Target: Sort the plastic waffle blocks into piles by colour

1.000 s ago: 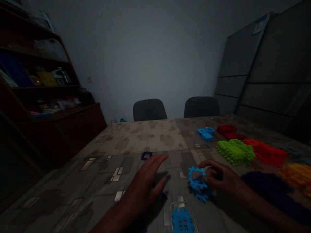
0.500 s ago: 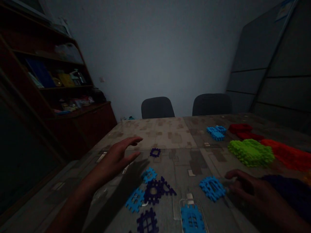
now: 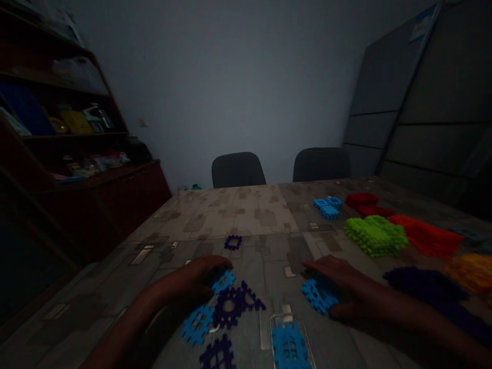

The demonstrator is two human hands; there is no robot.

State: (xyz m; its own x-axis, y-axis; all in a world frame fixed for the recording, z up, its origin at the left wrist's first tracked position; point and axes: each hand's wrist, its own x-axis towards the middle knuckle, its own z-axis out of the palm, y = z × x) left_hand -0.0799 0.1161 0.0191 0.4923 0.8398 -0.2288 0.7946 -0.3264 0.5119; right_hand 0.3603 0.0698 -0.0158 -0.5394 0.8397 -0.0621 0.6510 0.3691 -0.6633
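My left hand (image 3: 198,279) rests with curled fingers at the edge of a small blue waffle-shaped plastic block (image 3: 224,281). Just below lie a dark purple block cluster (image 3: 230,306), a blue block (image 3: 198,324) and a dark purple block (image 3: 218,353). My right hand (image 3: 338,287) covers much of a blue block (image 3: 317,296), and its grip is blurred. A blue block (image 3: 290,347) lies on a clear plastic sheet (image 3: 286,320) between my hands. A small dark purple ring block (image 3: 232,242) sits farther ahead.
Heaps of green (image 3: 375,236), red (image 3: 426,242), dark purple (image 3: 426,287), orange (image 3: 472,272) and blue (image 3: 327,207) blocks line the patterned table (image 3: 215,215) on the right. Two dark chairs (image 3: 238,170) stand beyond it, and a shelved cabinet (image 3: 115,202) stands left.
My left hand has dropped from a raised, spread pose onto the small blue block. My right hand has moved left from beside the blue block to over it.
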